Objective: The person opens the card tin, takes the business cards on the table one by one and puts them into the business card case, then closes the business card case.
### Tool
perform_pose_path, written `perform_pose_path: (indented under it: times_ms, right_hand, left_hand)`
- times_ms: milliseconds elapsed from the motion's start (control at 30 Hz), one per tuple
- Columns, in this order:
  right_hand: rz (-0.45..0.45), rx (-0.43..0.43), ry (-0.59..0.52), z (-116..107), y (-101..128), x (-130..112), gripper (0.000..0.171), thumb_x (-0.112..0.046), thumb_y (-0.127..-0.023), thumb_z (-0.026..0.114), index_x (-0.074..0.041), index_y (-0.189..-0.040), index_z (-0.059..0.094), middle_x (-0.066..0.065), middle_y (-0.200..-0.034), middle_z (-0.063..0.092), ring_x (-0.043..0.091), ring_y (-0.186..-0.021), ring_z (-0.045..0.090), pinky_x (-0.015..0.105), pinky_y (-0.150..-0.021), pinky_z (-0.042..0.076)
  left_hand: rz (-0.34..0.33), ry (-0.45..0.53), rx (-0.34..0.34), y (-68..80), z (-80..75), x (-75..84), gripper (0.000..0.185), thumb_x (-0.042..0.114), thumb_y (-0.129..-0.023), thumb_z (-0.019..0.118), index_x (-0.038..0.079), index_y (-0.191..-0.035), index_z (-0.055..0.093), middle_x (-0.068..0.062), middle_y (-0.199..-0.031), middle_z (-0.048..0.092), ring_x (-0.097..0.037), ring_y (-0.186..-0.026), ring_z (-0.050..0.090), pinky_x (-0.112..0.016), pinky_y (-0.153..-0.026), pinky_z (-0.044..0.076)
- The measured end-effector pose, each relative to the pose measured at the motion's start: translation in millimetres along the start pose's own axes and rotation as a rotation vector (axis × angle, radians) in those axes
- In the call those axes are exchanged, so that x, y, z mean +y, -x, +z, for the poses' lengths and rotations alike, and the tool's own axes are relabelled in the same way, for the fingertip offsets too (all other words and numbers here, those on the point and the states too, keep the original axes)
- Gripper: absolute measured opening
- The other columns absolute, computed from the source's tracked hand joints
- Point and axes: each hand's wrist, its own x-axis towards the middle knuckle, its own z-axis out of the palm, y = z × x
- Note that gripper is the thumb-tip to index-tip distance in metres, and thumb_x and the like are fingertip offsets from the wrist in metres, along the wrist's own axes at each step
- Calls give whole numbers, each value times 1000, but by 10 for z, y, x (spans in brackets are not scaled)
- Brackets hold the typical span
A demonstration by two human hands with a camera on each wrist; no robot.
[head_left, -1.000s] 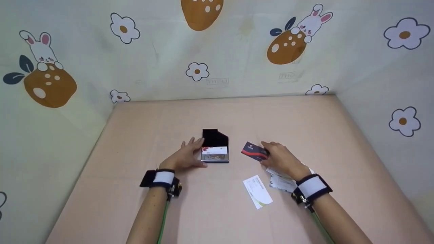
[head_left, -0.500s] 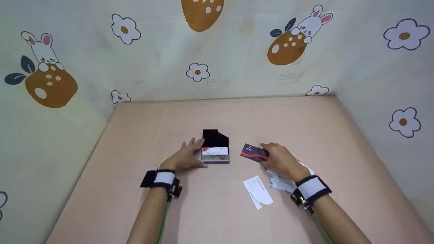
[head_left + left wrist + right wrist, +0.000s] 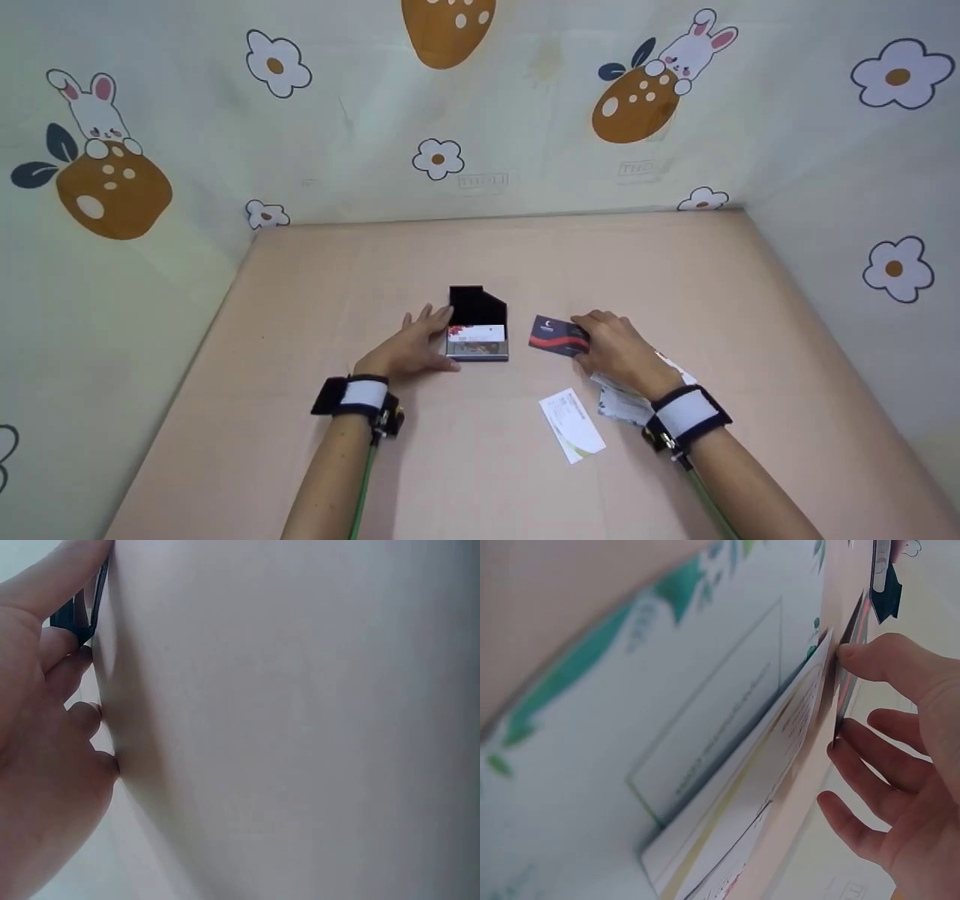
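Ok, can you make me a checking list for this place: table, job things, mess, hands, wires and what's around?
Surface: pinkish table, flat-looking.
Job's things: open case with a red-and-white card in it; dark card; white card on the table; overlapping cards partly hidden by the right arm.
Clutter: nothing seen.
Hands: left hand holds the case's left side; right hand pinches the dark card.
Cables: one green cable along each forearm.
Surroundings: pale walls with rabbits and flowers printed on.

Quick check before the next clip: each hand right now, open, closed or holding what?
Left hand: holding the open card case between thumb and fingers.
Right hand: pinching a dark card.
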Motion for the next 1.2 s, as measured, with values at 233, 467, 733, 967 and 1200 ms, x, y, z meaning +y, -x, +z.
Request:
perform_pose_path:
  times_ms: [233,467,733,967,1200]
  right_hand:
    - [-81,52,21,7,-40,-18,56,-4,-76,81,4,-129,63,20,-124,68,35,-114,65,52,-97,55]
    - [-141,102,68,19,-79,-44,53,-5,-77,81,5,-126,64,20,-125,67,35,-117,63,51,-97,54]
    - [-124,80,67,14,-99,-108,56,-6,-80,79,1,-133,61,17,-130,64,34,-123,60,49,-103,51]
    - [-137,91,61,10,-133,-155,55,-6,-81,79,1,-133,62,17,-131,64,33,-124,60,48,-102,51]
    - [-201,143,77,31,-196,-211,52,-6,-79,80,1,-128,65,17,-125,67,32,-118,62,47,-95,53]
  left_hand:
    - [-2,1,0,-3,-11,12,104,34,-82,82,12,-161,18,-4,-170,15,-28,-158,-5,-49,-128,-11]
    - [-2,13,2,-11,-3,14,103,34,-82,82,14,-161,18,-3,-170,14,-27,-158,-6,-48,-128,-12]
    - [11,-8,3,-26,-14,20,103,35,-82,82,12,-160,19,-4,-169,15,-27,-158,-5,-48,-129,-11]
    - [9,-8,5,-28,-3,15,103,33,-82,83,12,-160,20,-5,-169,16,-28,-158,-5,-49,-128,-11]
    - [-1,-1,11,12,-5,24,102,33,-82,83,11,-160,21,-6,-169,16,-29,-158,-4,-49,-129,-10]
